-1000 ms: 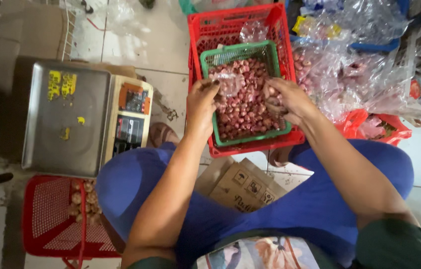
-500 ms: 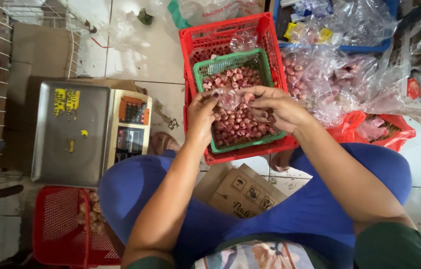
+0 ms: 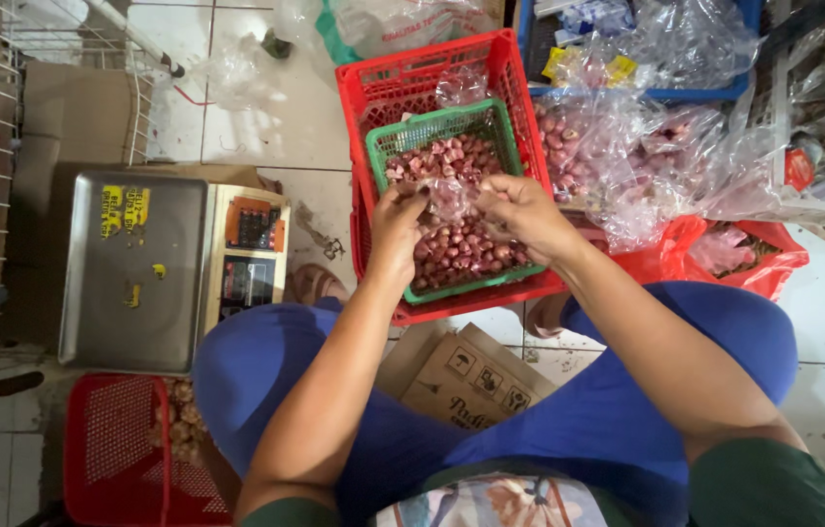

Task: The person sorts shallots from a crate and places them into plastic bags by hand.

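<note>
A small clear plastic bag (image 3: 450,198) is pinched between the left hand (image 3: 396,226) and right hand (image 3: 520,213) above the shallot-filled green basket (image 3: 403,140) inside the red crate (image 3: 403,78), both hands having drawn closer together than a second ago.

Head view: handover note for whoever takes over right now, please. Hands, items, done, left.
Left hand: grip shut on one edge of the small clear plastic bag.
Right hand: grip shut on the bag's other edge, holding it above the green basket.
Shallots fill the green basket, which sits in the red crate. Digital scale on the floor to the left.
Done: bag in hand.
Left: bag looks empty or nearly so; cannot tell if any shallots are inside.
</note>
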